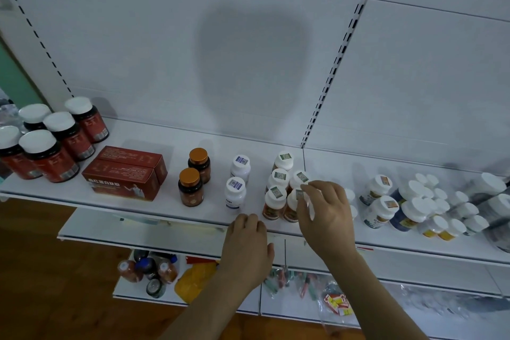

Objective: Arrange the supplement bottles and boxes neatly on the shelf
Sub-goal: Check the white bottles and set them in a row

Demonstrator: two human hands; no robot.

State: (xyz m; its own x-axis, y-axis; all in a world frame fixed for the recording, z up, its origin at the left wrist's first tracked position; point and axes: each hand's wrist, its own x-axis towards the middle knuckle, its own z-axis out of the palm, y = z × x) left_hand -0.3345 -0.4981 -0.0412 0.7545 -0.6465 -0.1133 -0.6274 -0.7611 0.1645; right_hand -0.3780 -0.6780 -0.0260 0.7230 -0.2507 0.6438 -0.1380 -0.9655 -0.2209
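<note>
White slotted back panel (pixel 248 58) carries a soft shadow; wooden floor (pixel 55 284) lies below, green wall (pixel 16 77) at left

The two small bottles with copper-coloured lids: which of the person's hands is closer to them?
Left. The left hand rests on the shelf's front edge, right of the copper-lidded bottles. The right hand is farther right, at the white-capped orange bottles.
</note>
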